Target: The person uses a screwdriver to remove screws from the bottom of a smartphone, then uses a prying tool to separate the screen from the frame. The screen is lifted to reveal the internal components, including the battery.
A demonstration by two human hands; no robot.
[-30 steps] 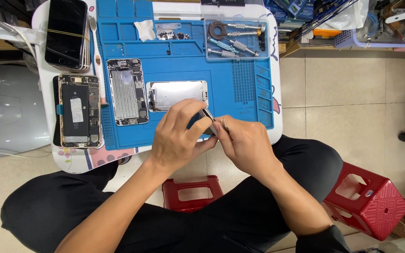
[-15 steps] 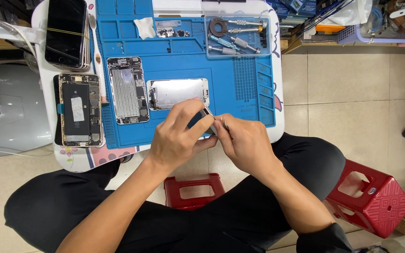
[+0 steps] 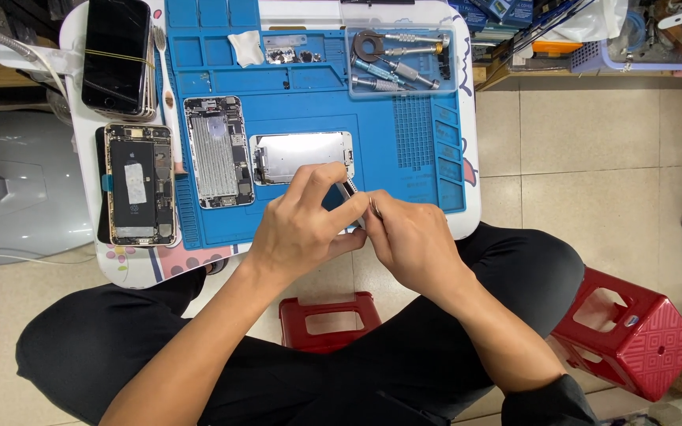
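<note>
Near the centre of the frame, the person's left hand (image 3: 303, 229) and right hand (image 3: 412, 241) meet over the lower edge of a blue work mat (image 3: 404, 158). The left hand's fingers are pinched together around a small dark part (image 3: 350, 189), too hidden to identify, while the right hand is closed on thin metal tweezers (image 3: 372, 208) whose tip meets that part. Just above the hands, a silver phone panel (image 3: 297, 154) lies flat on the mat. To its left sits an opened phone body with a grey shield (image 3: 216, 151), and further left, off the mat on the white table (image 3: 132, 264), another opened phone (image 3: 137, 183). A dark phone bound by a rubber band (image 3: 116, 54) rests in the upper left. A clear tray of screwdrivers (image 3: 400, 61) occupies the mat's upper right corner. Red stools (image 3: 629, 331) stand on the tiled floor at lower right.
</note>
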